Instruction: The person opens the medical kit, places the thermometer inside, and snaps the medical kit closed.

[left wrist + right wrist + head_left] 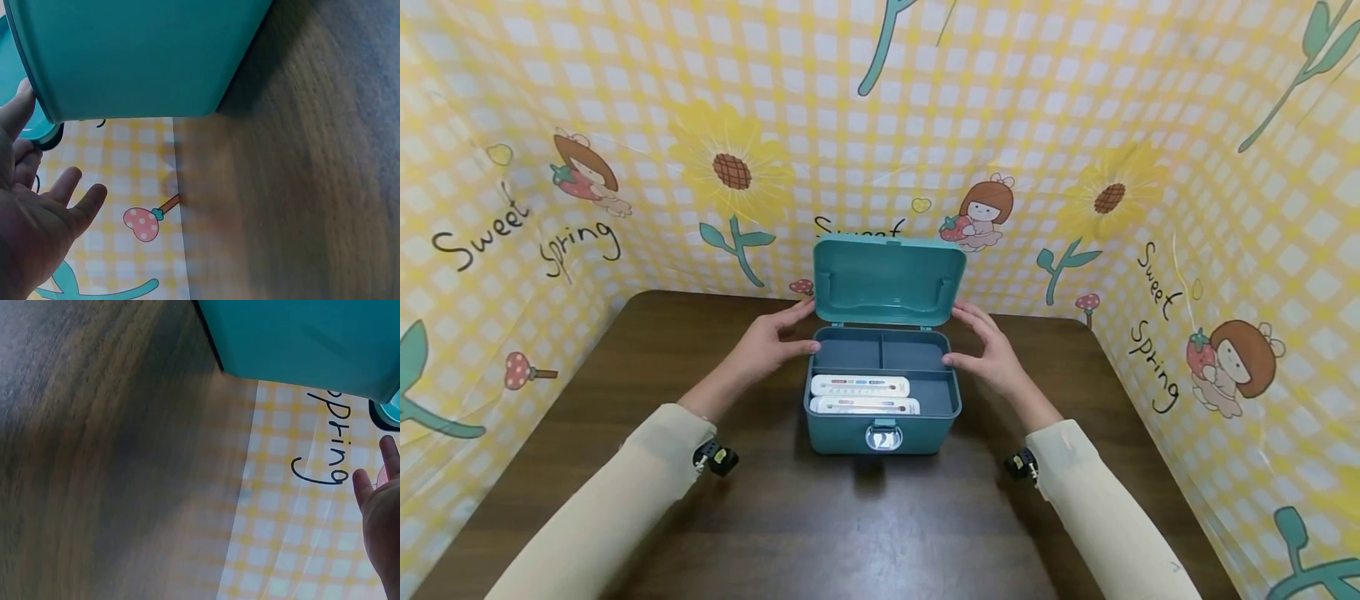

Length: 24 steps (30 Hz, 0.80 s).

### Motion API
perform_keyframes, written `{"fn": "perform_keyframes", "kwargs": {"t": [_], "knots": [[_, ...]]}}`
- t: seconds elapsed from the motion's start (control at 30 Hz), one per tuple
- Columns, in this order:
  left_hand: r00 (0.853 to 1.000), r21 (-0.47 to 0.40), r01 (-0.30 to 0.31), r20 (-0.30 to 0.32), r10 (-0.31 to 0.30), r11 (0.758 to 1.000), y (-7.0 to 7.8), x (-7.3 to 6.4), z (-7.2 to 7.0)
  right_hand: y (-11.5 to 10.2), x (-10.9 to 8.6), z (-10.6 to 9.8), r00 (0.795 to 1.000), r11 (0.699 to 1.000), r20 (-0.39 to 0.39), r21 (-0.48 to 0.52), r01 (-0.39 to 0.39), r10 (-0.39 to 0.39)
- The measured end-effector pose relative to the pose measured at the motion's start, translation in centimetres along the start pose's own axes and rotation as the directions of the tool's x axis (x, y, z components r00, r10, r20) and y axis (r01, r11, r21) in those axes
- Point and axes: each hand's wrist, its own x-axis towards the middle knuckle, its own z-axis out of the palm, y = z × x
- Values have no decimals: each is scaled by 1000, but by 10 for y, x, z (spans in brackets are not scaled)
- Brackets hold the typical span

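A teal storage box stands on the table with its lid raised and leaning back. In its front compartment lie slim white cases printed with small coloured marks and a scale. My left hand is at the box's left rear side, thumb at the rim and fingers reaching to the lid's edge. In the left wrist view its fingers are spread, and the thumb touches the box's side. Mirroring it at the right rear side, my right hand has its thumb by the rim and straight fingers beside the lid.
Grey dividers split the box's rear into two compartments. A clear latch sits on its front. Beneath is a dark wooden table. Yellow checked cloth surrounds it at the back and both sides, close behind the lid.
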Motion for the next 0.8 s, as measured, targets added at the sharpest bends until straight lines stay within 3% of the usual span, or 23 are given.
{"fn": "perform_keyframes", "kwargs": {"t": [0.27, 0.37, 0.53, 0.63, 0.8], "knots": [[998, 44, -55, 8, 54, 998, 1, -9, -1, -8, -5, -8, 1000, 1000, -7, 7, -1, 2], [998, 55, -56, 20, 55, 997, 0, -11, -2, -7, -7, -8, 999, 999, 12, 23, 49, -49], [997, 32, -67, 31, 66, 997, 0, -14, -2, 14, -6, -4, 990, 990, 11, 41, 137, -137], [997, 27, -62, 41, 60, 998, 2, -16, -2, 21, -6, -3, 989, 989, 8, 26, 145, -146], [997, 44, -30, 67, 27, 999, 5, -22, -2, 15, -11, -3, 992, 993, 33, 9, 118, -118]]}}
